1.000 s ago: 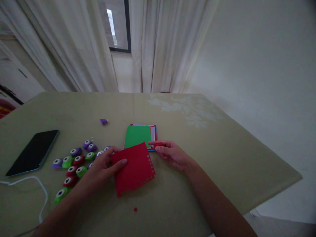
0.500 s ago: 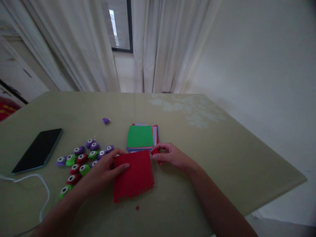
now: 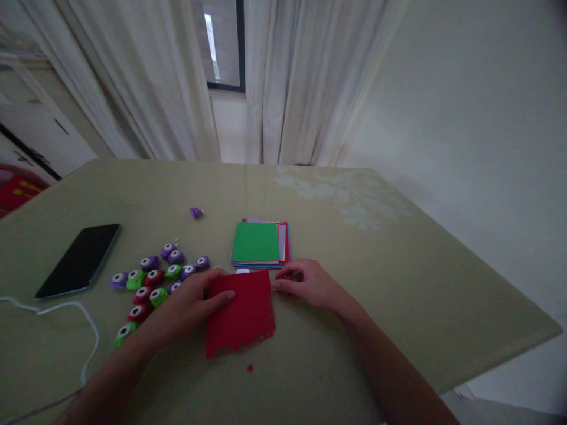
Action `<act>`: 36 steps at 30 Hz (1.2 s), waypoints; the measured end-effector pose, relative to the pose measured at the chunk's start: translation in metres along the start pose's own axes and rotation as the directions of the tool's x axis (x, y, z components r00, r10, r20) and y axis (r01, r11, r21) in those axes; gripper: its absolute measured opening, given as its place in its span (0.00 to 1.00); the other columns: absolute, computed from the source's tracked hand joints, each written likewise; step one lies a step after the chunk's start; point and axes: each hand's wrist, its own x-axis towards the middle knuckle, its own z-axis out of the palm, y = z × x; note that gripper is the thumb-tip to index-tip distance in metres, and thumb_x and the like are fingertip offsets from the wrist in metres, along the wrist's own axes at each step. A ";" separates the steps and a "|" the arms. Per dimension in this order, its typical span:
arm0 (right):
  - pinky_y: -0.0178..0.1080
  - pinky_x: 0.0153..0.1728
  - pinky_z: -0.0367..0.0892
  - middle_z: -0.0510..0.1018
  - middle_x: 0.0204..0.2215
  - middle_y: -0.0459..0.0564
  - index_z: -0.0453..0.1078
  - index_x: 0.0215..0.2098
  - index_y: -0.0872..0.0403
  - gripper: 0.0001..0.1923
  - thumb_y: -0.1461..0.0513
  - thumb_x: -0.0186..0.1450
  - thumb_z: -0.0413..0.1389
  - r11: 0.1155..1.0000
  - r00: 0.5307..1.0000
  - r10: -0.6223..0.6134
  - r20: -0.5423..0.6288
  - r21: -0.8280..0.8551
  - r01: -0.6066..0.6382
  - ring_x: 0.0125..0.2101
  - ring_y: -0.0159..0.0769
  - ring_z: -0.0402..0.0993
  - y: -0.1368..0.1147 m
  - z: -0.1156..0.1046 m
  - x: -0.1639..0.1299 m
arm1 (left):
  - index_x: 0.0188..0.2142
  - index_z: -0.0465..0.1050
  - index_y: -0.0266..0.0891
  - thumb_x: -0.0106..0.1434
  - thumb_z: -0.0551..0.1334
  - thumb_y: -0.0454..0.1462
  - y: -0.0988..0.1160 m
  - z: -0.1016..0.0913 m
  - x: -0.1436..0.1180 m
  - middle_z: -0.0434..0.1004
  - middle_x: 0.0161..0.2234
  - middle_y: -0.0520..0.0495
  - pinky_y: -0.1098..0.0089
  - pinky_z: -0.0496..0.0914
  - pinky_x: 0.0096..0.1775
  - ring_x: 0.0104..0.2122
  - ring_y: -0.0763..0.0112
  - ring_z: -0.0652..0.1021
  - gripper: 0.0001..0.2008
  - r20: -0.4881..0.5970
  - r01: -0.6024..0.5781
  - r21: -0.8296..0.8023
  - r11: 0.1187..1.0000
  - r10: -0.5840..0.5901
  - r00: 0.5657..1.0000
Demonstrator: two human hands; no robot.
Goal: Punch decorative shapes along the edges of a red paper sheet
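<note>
The desk (image 3: 398, 277), olive with a pale flower print at its far right, is seen a little further off than a second ago, as the view has tilted up slightly. Over that second the red paper sheet (image 3: 241, 316) has been turned from a skewed lie to one nearly square with the near edge, and it has been drawn slightly nearer. The right hand (image 3: 305, 284) has been brought down from the near edge of the coloured paper stack (image 3: 260, 243) to the sheet's right edge, at its far corner. The small red punch seen between its fingers earlier is now almost hidden by the curled fingers; whether it is gripped cannot be told. It is judged that another hole along that edge is being lined up.

The left hand (image 3: 192, 302) is laid flat on the sheet's left part, thumb across the paper, pinning it to the desk with the fingers spread rather than closed.

The sheet lies at the near middle of the desk, just near of the stack. It is a plain red square, flat, with a row of small holes along its right and near edges. A tiny red scrap (image 3: 250, 368) lies just near of it.

To the left, a cluster of small craft punches (image 3: 155, 280) in purple, green and red is spread, with a dark phone (image 3: 80, 260) and a white cable (image 3: 84, 330) further left.
</note>
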 end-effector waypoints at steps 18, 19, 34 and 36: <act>0.40 0.42 0.73 0.87 0.38 0.51 0.85 0.43 0.52 0.09 0.57 0.66 0.69 0.990 0.988 -0.142 0.059 0.037 0.140 0.38 0.40 0.83 0.006 -0.013 0.000 | 0.56 0.79 0.39 0.67 0.67 0.55 0.000 0.009 0.006 0.89 0.48 0.41 0.61 0.79 0.36 0.41 0.49 0.86 0.27 0.017 0.061 -0.159 0.985 -0.059 0.998; 0.40 0.42 0.73 0.88 0.38 0.51 0.85 0.43 0.52 0.10 0.56 0.66 0.69 0.989 0.988 -0.141 0.059 0.039 0.139 0.38 0.40 0.83 0.006 -0.013 0.000 | 0.56 0.79 0.39 0.67 0.67 0.55 0.000 0.009 0.007 0.88 0.49 0.40 0.61 0.79 0.37 0.41 0.49 0.86 0.28 0.021 0.058 -0.168 0.984 -0.055 0.998; 0.40 0.42 0.73 0.87 0.39 0.51 0.85 0.45 0.51 0.11 0.56 0.67 0.69 0.987 0.986 -0.157 0.049 0.044 0.155 0.38 0.40 0.82 0.006 -0.009 0.001 | 0.59 0.79 0.40 0.67 0.68 0.55 -0.003 0.007 0.005 0.88 0.49 0.41 0.60 0.80 0.38 0.43 0.48 0.86 0.28 0.029 0.047 -0.164 0.985 -0.042 0.999; 0.40 0.42 0.73 0.86 0.40 0.51 0.84 0.45 0.51 0.11 0.56 0.67 0.70 0.985 0.985 -0.165 0.047 0.054 0.162 0.39 0.40 0.82 0.006 -0.008 0.001 | 0.58 0.79 0.40 0.68 0.67 0.54 -0.002 0.007 0.006 0.88 0.50 0.41 0.60 0.80 0.40 0.44 0.48 0.86 0.27 0.018 0.032 -0.146 0.989 -0.030 0.999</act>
